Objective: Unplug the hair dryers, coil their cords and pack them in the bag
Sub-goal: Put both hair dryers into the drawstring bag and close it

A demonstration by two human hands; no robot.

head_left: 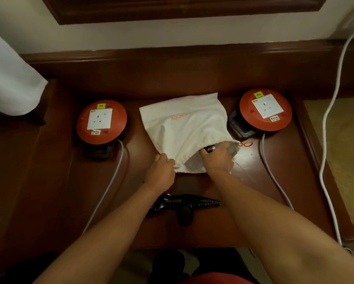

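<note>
1. A cream cloth drawstring bag [184, 128] with orange lettering lies flat on the dark reddish-brown wooden table [254, 181], its open mouth turned toward the person.
2. The left hand [161, 171] pinches the near left edge of the bag's gathered rim, fingers curled tight on the cloth, holding the mouth open.
3. The right hand [219, 156] reaches into the mouth, its fingers curled round a small dark object [210, 149] with a shiny end that sits right at the opening, half under the upper rim; what the object is cannot be told for certain.
4. A black hair dryer [178, 203] with a coiled ribbed cord lies on the table near the person, between the two forearms and apart from both hands; the left forearm crosses over its left end.
5. An orange drawstring loop [246, 144] lies on the table just beside the right corner of the bag's mouth.
6. A round red cable reel with a white socket plate [101, 121] sits left of the bag, and a matching red reel [265, 109] sits to its right; both sockets have nothing plugged in.
7. A pale grey cable runs from each reel toward the near table edge.
8. A white cable [327, 111] trails down the right side, and white fabric [10, 83] hangs at the far left.
</note>
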